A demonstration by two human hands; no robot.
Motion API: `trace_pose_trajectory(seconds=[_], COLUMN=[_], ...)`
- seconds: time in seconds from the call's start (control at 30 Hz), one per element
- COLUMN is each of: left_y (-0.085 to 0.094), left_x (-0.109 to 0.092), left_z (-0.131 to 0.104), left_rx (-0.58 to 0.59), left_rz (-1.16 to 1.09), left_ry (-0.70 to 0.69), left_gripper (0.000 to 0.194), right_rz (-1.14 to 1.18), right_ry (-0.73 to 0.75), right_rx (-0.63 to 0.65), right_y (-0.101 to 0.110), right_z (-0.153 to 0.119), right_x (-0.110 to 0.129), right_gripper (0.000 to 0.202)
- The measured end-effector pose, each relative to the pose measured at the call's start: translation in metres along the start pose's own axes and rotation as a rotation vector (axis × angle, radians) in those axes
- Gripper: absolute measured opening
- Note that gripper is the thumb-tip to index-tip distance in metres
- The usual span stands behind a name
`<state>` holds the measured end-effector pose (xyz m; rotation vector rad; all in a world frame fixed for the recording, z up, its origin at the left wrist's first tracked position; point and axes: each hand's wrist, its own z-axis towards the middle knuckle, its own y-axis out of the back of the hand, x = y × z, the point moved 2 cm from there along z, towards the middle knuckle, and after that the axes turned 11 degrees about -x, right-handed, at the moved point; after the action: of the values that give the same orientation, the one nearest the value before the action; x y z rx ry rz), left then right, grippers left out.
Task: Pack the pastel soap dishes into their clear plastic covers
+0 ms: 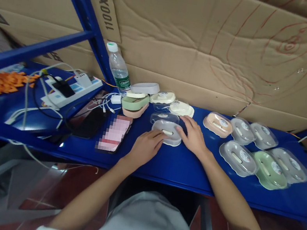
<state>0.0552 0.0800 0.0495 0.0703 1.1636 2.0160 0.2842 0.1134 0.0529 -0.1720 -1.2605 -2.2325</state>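
Where the cardboard panel (169, 26) stood: along the far side, red rings (290, 44) drawn on its right part.
Blue counter (191, 169): stretched left to right before the panel.
Six covered dishes (241, 158): sat at right, three far, three near.
Water bottle (119, 70): stood upright at far left.
Right hand (194, 136): fingers spread, thumb at the right rim of the grey dish (174, 129).
Left hand (145, 147): fingers curled over the near left of the dish, at the pale strip (169, 133); whether they pinched it, I could not tell.
Grey dish: lay on the counter between both hands; probably light, stiff and slick, best held by opposite rims.
Clear cover (163, 117): lay just beyond; likely thin, easily dented, best taken by its edges.
Pale strip: rested in the dish; seemed light, best pinched by its ends.
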Motion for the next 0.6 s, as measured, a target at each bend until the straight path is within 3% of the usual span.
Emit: trace_pose_trajectory(seconds=[0.2, 0.4, 0.6], left_y=[0.003, 0.006, 0.01], left_x=[-0.001, -0.002, 0.011], left_z=[-0.001, -0.007, -0.024], left_rx=[-0.061, -0.03, -0.019], left_rz=[-0.029, -0.019, 0.02], left_ry=[0.013, -0.01, -0.017], left_gripper=[0.026, 0.025, 0.027], right_rz=[0.14, 0.149, 0.117], right_ry=[0.042, 0.245, 0.308], right_rx=[-0.048, 0.223, 0.313], right_y=[0.008, 0.014, 0.009], right_z=[0.002, -0.003, -0.011], right_x=[0.008, 0.021, 0.031], right_gripper=[0.043, 0.034, 0.038])
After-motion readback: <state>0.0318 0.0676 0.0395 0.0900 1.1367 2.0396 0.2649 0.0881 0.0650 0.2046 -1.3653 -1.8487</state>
